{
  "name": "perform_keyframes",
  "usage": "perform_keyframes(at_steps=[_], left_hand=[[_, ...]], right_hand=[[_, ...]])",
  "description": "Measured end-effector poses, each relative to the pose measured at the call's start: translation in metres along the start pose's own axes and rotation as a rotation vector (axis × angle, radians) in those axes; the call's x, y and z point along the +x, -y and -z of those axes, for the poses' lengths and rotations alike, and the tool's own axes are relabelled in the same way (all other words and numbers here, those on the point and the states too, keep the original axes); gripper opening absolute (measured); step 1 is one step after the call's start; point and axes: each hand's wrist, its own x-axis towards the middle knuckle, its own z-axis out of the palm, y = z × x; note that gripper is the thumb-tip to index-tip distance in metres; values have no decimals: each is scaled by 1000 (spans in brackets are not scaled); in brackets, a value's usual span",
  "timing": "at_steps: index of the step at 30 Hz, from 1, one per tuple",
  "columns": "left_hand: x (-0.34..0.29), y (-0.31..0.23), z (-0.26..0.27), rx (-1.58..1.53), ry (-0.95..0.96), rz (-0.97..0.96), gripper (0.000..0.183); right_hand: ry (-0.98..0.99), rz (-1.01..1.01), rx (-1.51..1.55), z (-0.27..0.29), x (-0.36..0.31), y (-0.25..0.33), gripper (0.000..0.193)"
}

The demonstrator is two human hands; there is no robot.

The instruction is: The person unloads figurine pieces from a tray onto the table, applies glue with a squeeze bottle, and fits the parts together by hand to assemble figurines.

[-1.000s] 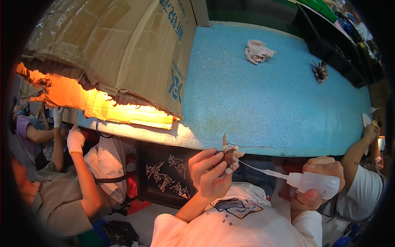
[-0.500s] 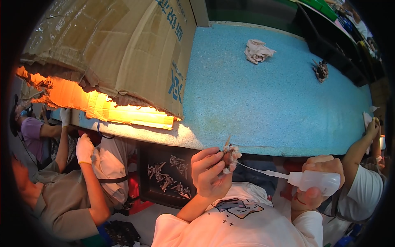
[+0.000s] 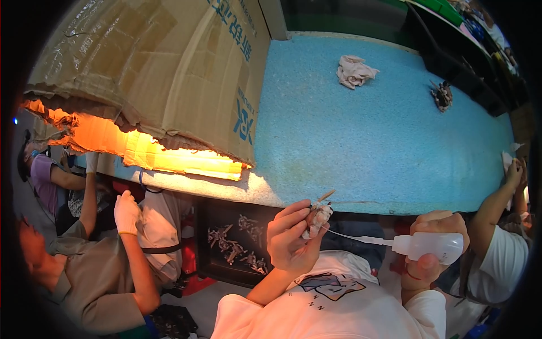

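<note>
My left hand holds a small lumpy figure in its fingertips near the table's front edge. The piece is brownish grey and whitish, with a thin tan stick pointing up to the right. In my right hand lies a translucent white squeeze bottle, gripped on its side. Its long thin nozzle points left, and the tip reaches the figure's lower right side; whether it touches I cannot tell.
A torn cardboard box, glowing orange inside, stands on the blue table. A crumpled cloth and another small piece lie there. Below, a black tray holds several pieces. A co-worker's gloved hand is at left; another person sits right.
The figure has turned in my left hand, so its stick leans further right. The bottle stays pointed at it. The co-worker's gloved hand at left has shifted slightly.
</note>
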Motion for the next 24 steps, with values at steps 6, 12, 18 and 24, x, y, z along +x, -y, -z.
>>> perform_keyframes(at_steps=[6, 12, 18, 24], left_hand=[[-2, -5, -4, -164, 24, 101, 44], [-1, -8, -3, -209, 41, 211, 42], [-3, -8, -5, -290, 5, 263, 41], [-5, -6, -5, -290, 20, 198, 40]], right_hand=[[-25, 7, 77, 3, -3, -5, 47], [-61, 39, 119, 3, -6, -9, 50], [-128, -18, 113, 2, -5, -8, 51], [-98, -15, 113, 4, -5, -9, 51]])
